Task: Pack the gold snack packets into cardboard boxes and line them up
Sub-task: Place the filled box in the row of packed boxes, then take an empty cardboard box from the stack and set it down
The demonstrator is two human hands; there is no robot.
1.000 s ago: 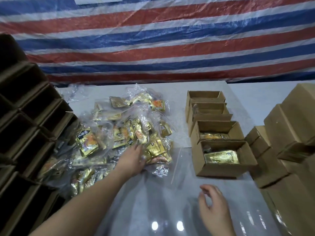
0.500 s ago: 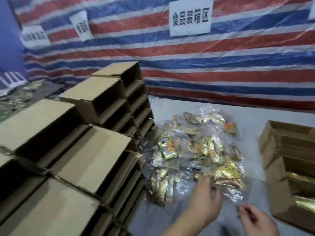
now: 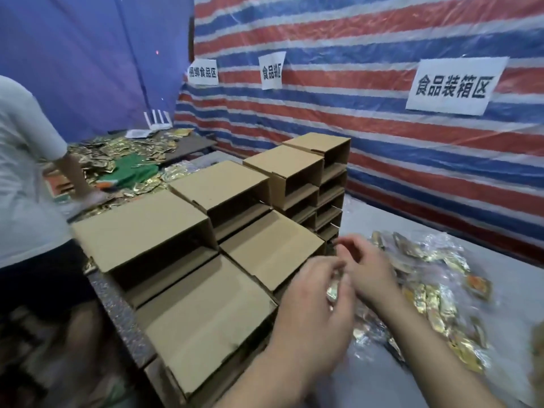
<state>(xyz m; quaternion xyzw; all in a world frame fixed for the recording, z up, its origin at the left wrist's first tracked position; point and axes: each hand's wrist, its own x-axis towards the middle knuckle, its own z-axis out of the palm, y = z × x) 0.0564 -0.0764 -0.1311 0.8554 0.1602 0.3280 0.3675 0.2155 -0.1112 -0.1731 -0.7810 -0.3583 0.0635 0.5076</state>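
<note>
Both my hands meet over the table's middle, in front of the box stack. My left hand [image 3: 309,301] grips a small gold snack packet [image 3: 333,290] with curled fingers. My right hand [image 3: 368,269] comes in from the right, fingers curled, and pinches the same packet's far side; motion blur hides the exact hold. A heap of gold snack packets [image 3: 438,298] in clear plastic wrap lies just right of my hands. A stepped stack of empty cardboard boxes [image 3: 206,313] lying on their sides fills the left half of the table.
A person in a white shirt [image 3: 26,172] stands at the left beside another table strewn with gold packets [image 3: 117,148]. A striped tarp wall with paper signs [image 3: 453,83] closes the back. Grey tabletop [image 3: 376,378] shows below my arms.
My view has swung left, away from the row of filled boxes. My left hand lifted a packet off the heap and my right hand came over to join it.
</note>
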